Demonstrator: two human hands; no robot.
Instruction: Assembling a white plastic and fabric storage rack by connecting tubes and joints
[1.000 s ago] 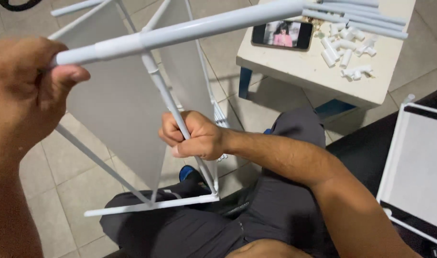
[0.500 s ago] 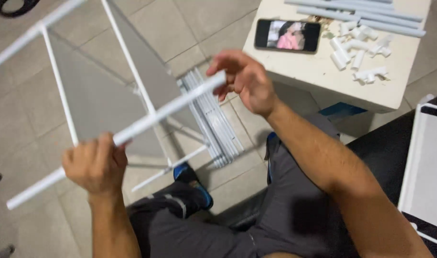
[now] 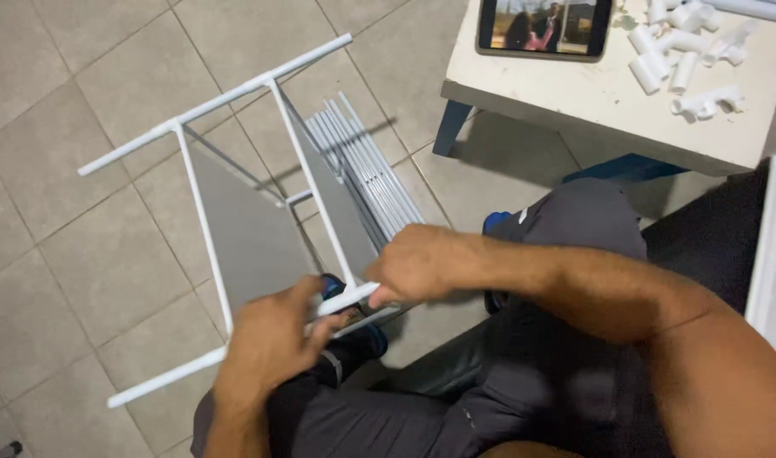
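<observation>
Head view: both hands' grip, left hand (image 3: 265, 343) and right hand (image 3: 417, 265), clamps white pipe frame (image 3: 203, 220); open floor (image 3: 74, 76) beyond.

Both hands, left hand (image 3: 269, 343) and right hand (image 3: 417, 265), grip white pipe frame (image 3: 203, 222); table (image 3: 574, 93) beyond.

Left hand (image 3: 269, 343) fingers curled, right hand (image 3: 417, 265) fisted, forearms converging

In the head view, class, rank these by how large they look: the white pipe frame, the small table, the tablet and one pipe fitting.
1. White pipe frame, though it is nearest the camera.
2. Small table, partly cut off by the picture's edge.
3. Tablet.
4. Pipe fitting.
</observation>
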